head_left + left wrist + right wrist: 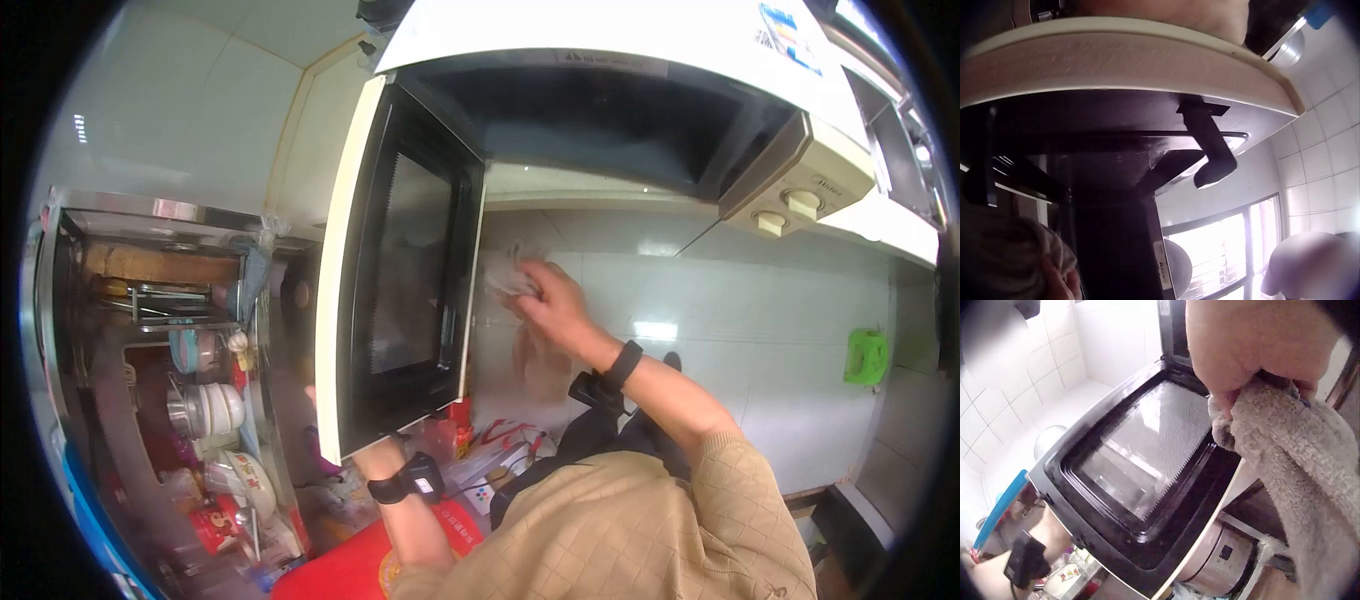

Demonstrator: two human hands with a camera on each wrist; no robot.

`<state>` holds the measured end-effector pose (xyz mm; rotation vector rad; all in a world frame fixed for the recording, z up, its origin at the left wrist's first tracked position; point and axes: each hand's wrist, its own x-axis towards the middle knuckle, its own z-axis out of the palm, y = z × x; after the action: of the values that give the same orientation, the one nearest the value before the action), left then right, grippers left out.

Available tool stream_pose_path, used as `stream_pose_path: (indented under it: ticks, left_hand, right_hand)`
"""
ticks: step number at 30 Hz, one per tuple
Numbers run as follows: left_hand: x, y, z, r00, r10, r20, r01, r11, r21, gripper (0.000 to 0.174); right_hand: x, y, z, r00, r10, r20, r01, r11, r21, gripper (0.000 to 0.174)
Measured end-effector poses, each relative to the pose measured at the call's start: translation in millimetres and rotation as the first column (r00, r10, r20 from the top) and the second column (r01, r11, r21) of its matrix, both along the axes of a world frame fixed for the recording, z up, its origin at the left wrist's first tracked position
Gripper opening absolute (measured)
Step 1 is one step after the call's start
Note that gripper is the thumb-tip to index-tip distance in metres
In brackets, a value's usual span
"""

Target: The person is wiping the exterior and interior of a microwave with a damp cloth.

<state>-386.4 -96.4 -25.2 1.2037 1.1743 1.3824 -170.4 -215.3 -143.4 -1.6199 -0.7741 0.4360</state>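
Observation:
A white microwave stands with its door swung wide open, showing the black inner frame and mesh window. My right hand grips a crumpled grey towel just off the door's free edge. In the right wrist view the towel hangs in folds below the curled fingers. My left hand is behind the door, at its outer face near the lower edge; most of its fingers are hidden by the door. Black latch hooks jut from the door's edge in the left wrist view.
A metal rack with bowls and pots stands left of the door. Below are a red box and plastic bags. A rice cooker sits under the door in the right wrist view. A green plastic item is at right.

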Motion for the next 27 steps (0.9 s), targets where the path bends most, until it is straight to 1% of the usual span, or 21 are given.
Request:
stream_pose_path:
  ticks: [1,3,5,7,8,9,10,11,12,13,14,15,17,18,19,21,23,24,25,26,27]
  left_hand:
    - [-6,4,-5,0.999,-0.023,0.036,0.022,1.000,0.015,0.045]
    - [-16,11,-7,0.977,-0.102,0.186,0.107,0.994,-0.016,0.048]
    - [-36,24,-35,0.964,0.123,0.235,-0.103,0.990,-0.095,0.044]
    - [-38,7,-55,0.947,0.215,0.237,-0.171,0.966,-0.191,0.033]
    - [-43,-7,-70,0.935,0.274,0.224,-0.213,0.941,-0.262,0.028]
    - [-62,-20,-104,0.948,0.221,0.227,-0.104,0.893,-0.439,0.017]
    - [-59,-38,-114,0.996,0.021,0.092,0.037,0.813,-0.581,0.010]
    - [-45,-58,-117,0.991,-0.116,0.064,0.129,0.751,-0.648,0.009]
    - [-15,-77,-97,0.937,-0.342,-0.075,0.201,0.702,-0.684,0.012]
    - [1,-85,-94,0.828,-0.555,-0.075,0.387,0.663,-0.641,0.015]
    - [21,-89,-89,0.727,-0.672,-0.142,0.480,0.645,-0.594,0.018]
    - [42,-88,-87,0.670,-0.731,-0.132,0.591,0.632,-0.501,0.021]
    - [103,-89,-64,0.556,-0.729,-0.398,0.719,0.663,-0.210,0.028]
    - [135,-87,-53,0.508,-0.680,-0.528,0.776,0.628,-0.063,0.031]
    - [170,-85,-48,0.486,-0.662,-0.571,0.846,0.520,0.117,0.041]
    - [237,-87,-46,0.458,-0.639,-0.618,0.886,0.389,0.253,0.047]
    - [289,-87,-72,0.448,-0.546,-0.707,0.888,0.361,0.284,0.054]
    - [298,-88,-72,0.457,-0.538,-0.708,0.882,0.374,0.285,0.054]
    - [305,-88,-73,0.418,-0.458,-0.784,0.893,0.365,0.263,0.056]
    - [311,-85,-75,0.369,-0.374,-0.851,0.904,0.356,0.236,0.057]
    - [314,-78,-78,0.365,-0.373,-0.853,0.905,0.359,0.230,0.057]
  right_hand:
    - [7,-4,3,0.997,-0.072,-0.035,0.071,0.997,-0.034,0.037]
    - [22,-16,16,0.996,-0.085,-0.036,0.082,0.994,-0.066,0.041]
    - [39,-24,38,0.892,-0.221,-0.395,0.266,0.962,0.061,0.043]
    - [71,-25,41,0.898,-0.414,-0.150,0.440,0.852,0.283,0.045]
    - [86,-28,48,0.860,-0.498,0.109,0.460,0.851,0.253,0.044]
    - [102,-30,58,0.761,-0.539,0.360,0.487,0.842,0.230,0.043]
    - [120,-28,51,0.649,-0.485,0.585,0.520,0.845,0.123,0.044]
    - [126,-26,43,0.647,-0.484,0.590,0.520,0.845,0.124,0.044]
    - [132,-25,34,0.621,-0.293,0.727,0.532,0.839,-0.115,0.045]
    - [136,-25,35,0.595,-0.068,0.801,0.549,0.762,-0.343,0.046]
    - [139,-24,36,0.645,-0.065,0.761,0.498,0.792,-0.355,0.047]
    - [142,-24,42,0.643,-0.053,0.764,0.491,0.794,-0.358,0.047]
    - [149,-23,51,0.816,0.019,0.578,0.335,0.799,-0.499,0.048]
    - [152,-23,49,0.814,0.006,0.581,0.318,0.832,-0.454,0.049]
    - [158,-23,47,0.812,0.012,0.584,0.313,0.835,-0.453,0.049]
    - [170,-23,40,0.962,-0.106,0.252,0.206,0.887,-0.413,0.046]
    - [183,-34,27,0.981,-0.066,0.180,0.123,0.936,-0.329,0.046]
    - [185,-36,29,0.971,-0.217,-0.098,0.207,0.973,-0.101,0.046]
    - [185,-38,31,0.874,-0.282,-0.396,0.344,0.934,0.095,0.045]
    - [180,-41,32,0.887,-0.286,-0.363,0.353,0.926,0.133,0.044]
    - [179,-42,36,0.885,-0.283,-0.369,0.351,0.927,0.131,0.044]
